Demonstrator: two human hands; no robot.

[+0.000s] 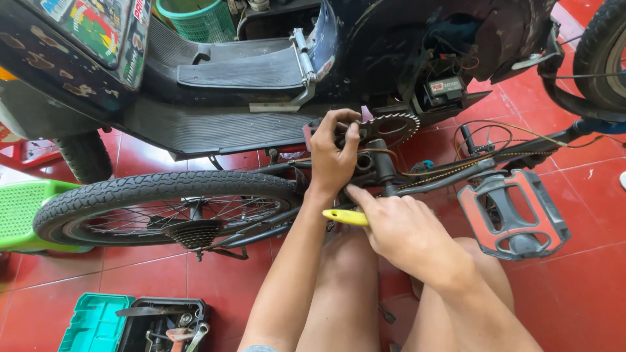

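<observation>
A bicycle lies on its side across the red tile floor. My left hand [334, 155] grips the toothed chainring [390, 128] at the crank. Just below it, my right hand [399, 228] holds a yellow-handled tool [344, 217], its index finger pointing toward the bottom bracket [373, 163]. A red and grey pedal [514, 214] on the crank arm lies to the right. The rear wheel [156, 203] with its black tyre and sprocket cluster lies to the left. My bare knees sit under both hands.
A dark scooter body [215, 78] stands right behind the bicycle. An open teal and black toolbox [134, 324] with tools sits at the lower left. A green plastic stool [23, 212] is at the left edge, a green basket [199, 18] at the top, and another tyre [603, 55] at the upper right.
</observation>
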